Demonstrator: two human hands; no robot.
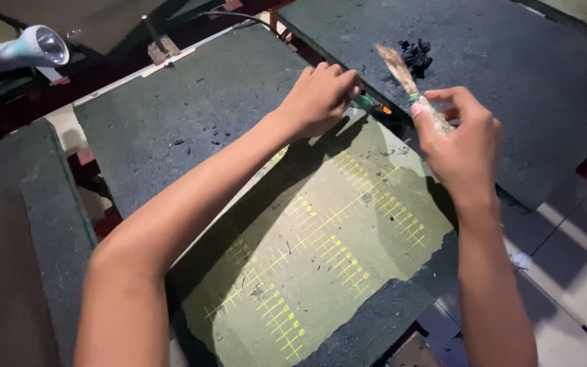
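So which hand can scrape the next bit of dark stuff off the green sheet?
Probably the right hand. It already grips the scraper, blade up, just above the green sheet. The left hand is busy pinching the sheet's top edge and holds no tool.

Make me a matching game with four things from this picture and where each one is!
Things:
1. flashlight
2. worn brush
3. green mat with yellow lines
4. black clump

Places:
A. held in the right hand
B. far left corner
C. on the dark board behind the brush
D. under both arms

Pairs: 1-B, 2-A, 3-D, 4-C
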